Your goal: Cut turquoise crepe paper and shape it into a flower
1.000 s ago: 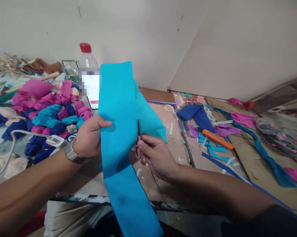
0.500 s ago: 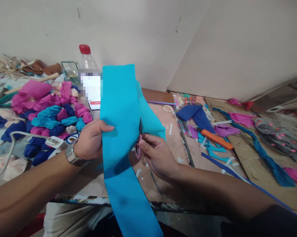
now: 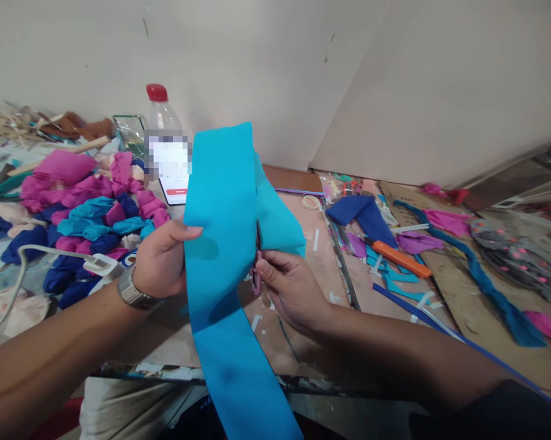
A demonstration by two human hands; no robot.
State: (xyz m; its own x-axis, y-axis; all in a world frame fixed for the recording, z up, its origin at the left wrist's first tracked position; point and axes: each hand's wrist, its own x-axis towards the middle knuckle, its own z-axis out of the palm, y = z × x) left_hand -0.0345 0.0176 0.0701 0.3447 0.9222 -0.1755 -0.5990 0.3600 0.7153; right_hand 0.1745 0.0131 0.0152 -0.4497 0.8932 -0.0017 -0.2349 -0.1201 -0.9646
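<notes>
Strip (image 3: 220,183) gripped by L hand (image 3: 160,263), scissors (image 3: 258,256) by R hand (image 3: 296,286).
Cut may be bent b/c of droop past tabletop (image 3: 165,345) near edge.

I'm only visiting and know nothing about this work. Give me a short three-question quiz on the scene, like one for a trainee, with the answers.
1. Where are the pink-handled scissors?
a) on the cardboard
b) in the right hand
c) beside the bottle

2. True or false: the left hand has its thumb on the front of the bright blue sheet.

3. Fill in the missing colour: the cutter lying to the right of the sheet has an ____ handle.

Key: 1 b; 2 true; 3 orange.
</notes>
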